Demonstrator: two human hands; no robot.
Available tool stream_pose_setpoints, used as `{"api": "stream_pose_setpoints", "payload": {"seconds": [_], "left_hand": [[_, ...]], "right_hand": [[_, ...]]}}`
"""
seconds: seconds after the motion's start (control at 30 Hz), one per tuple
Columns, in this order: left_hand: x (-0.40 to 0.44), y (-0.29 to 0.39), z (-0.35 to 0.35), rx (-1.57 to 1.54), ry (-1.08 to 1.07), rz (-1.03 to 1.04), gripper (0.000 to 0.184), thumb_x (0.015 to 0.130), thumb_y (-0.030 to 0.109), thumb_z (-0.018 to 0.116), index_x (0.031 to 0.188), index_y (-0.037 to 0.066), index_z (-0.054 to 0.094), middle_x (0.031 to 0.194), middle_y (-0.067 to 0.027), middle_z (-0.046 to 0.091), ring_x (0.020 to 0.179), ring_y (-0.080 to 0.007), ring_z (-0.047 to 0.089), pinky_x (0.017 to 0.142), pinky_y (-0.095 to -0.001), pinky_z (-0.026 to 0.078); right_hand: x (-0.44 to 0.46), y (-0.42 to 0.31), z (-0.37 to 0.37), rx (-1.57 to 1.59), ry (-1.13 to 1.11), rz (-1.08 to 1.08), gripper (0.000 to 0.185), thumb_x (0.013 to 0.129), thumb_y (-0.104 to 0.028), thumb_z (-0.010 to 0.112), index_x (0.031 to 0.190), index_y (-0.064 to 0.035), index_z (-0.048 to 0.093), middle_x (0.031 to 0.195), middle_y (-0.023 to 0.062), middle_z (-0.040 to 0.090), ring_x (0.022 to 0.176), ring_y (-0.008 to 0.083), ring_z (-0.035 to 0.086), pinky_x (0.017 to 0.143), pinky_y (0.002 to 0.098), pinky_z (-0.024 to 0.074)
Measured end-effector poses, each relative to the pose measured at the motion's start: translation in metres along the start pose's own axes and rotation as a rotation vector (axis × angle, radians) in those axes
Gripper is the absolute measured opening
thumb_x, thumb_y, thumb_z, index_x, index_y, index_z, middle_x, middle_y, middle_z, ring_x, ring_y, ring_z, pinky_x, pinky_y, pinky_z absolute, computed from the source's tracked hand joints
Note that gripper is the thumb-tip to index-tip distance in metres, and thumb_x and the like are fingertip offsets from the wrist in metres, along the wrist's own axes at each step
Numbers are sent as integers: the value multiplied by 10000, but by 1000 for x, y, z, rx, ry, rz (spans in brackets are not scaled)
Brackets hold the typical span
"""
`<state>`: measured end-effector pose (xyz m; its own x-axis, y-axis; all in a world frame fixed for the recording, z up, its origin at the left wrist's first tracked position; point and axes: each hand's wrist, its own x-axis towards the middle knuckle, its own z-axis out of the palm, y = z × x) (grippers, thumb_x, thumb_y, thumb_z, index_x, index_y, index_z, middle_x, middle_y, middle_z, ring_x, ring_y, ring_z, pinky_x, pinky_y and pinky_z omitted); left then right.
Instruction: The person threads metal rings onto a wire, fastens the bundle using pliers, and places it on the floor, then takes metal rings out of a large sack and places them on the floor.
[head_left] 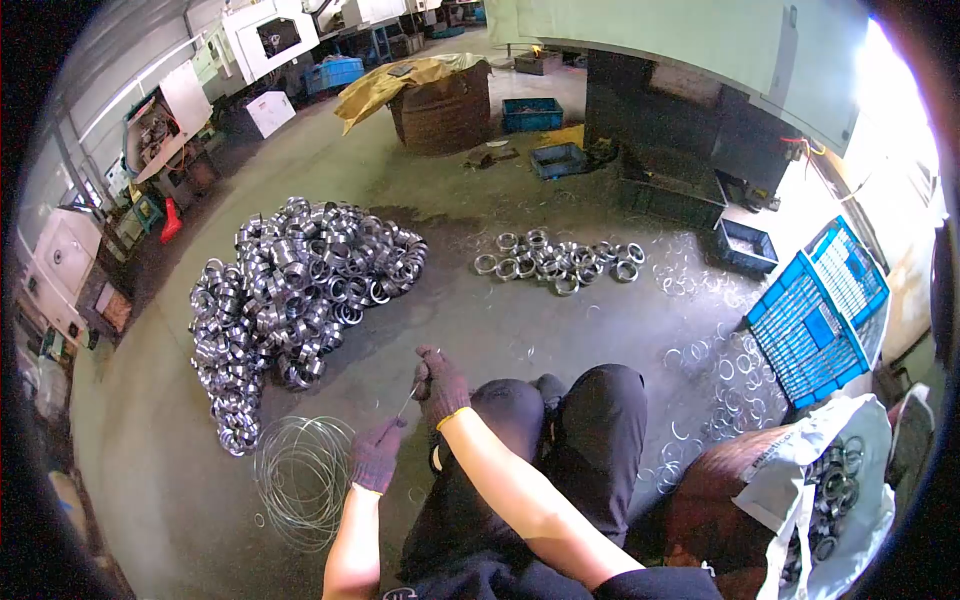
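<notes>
My left hand (377,456), in a dark knitted glove, is closed beside a loose coil of thin wire (262,470) on the floor. A short stretch of bright wire runs up from it to my right hand (441,388), gloved too, with a yellow cuff. My right fingers are closed around that wire in front of my knees. How the wire sits inside the fists is hidden. Beyond my hands, to the left, lies a large heap of shiny metal rings (310,265). A smaller group of metal rings (560,262) lies ahead to the right.
Thin ring offcuts (735,385) are scattered on the floor at right. Two blue crates (810,325) stand tilted there. Closer in is a white sack (785,480) holding rings. A rusty drum (440,115) under yellow cloth, blue bins (532,114) and machines (265,45) stand farther back.
</notes>
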<state>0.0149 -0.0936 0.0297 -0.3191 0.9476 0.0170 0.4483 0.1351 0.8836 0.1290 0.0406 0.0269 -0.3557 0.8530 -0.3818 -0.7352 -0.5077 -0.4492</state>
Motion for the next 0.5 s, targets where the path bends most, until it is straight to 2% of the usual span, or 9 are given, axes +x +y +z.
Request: {"api": "stream_pose_setpoints", "payload": {"seconds": [0.07,0.13,0.23,0.27,0.33,0.37,0.43,0.47,0.5], "left_hand": [[4,-6,3,9,14,9,188,852,156,568,967,46,668,794,28,604,705,-74,478,621,-243,392],[9,-15,0,-47,51,-41,199,855,195,571,947,49,670,775,27,589,683,-78,477,620,-244,387],[20,-18,-18,91,71,-22,246,862,233,547,999,64,662,732,-12,595,648,-115,501,589,-279,406],[26,-16,-23,94,74,-21,246,862,233,547,999,64,662,732,-12,595,648,-115,501,589,-279,406],[34,-6,-30,-76,126,-216,243,845,225,578,1032,91,653,684,15,540,591,-85,444,542,-252,362],[41,-1,-28,-74,125,-220,243,845,225,578,1032,91,653,684,15,540,591,-85,444,542,-252,362],[58,8,-22,-177,197,-252,222,836,220,594,1015,103,651,650,26,510,539,-74,413,496,-244,350],[67,9,-16,-175,195,-256,222,836,220,594,1015,103,651,650,26,510,539,-74,413,496,-244,350],[79,9,-10,-205,194,-256,212,839,224,591,998,95,647,640,23,507,525,-76,417,476,-246,350]], "right_hand": [[1,-4,1,64,-44,-9,217,863,-267,561,967,-79,595,594,9,478,467,120,430,423,258,333],[-4,-20,12,-217,-67,-110,220,869,-289,548,945,-87,593,590,12,472,476,127,435,432,266,343],[25,-40,11,-159,19,-97,184,857,-256,573,901,-78,559,611,28,491,469,143,436,428,284,353],[29,-57,11,-158,5,-165,192,855,-262,573,894,-75,564,612,24,491,480,140,445,433,281,357],[37,-108,9,-288,38,-388,211,853,-276,572,866,-66,577,623,17,503,503,129,461,442,274,367],[51,-134,0,-421,80,-546,225,854,-284,571,844,-60,585,632,15,513,515,121,469,446,270,372],[58,-201,-12,-504,130,-493,221,838,-253,598,927,-54,635,737,34,595,592,127,538,509,281,432],[47,-231,-15,-533,146,-553,246,829,-222,618,983,-31,640,785,43,631,616,128,554,537,271,452],[72,-256,-44,-688,113,-707,285,830,-238,622,1016,-22,642,798,53,653,641,133,573,575,263,469]]}}
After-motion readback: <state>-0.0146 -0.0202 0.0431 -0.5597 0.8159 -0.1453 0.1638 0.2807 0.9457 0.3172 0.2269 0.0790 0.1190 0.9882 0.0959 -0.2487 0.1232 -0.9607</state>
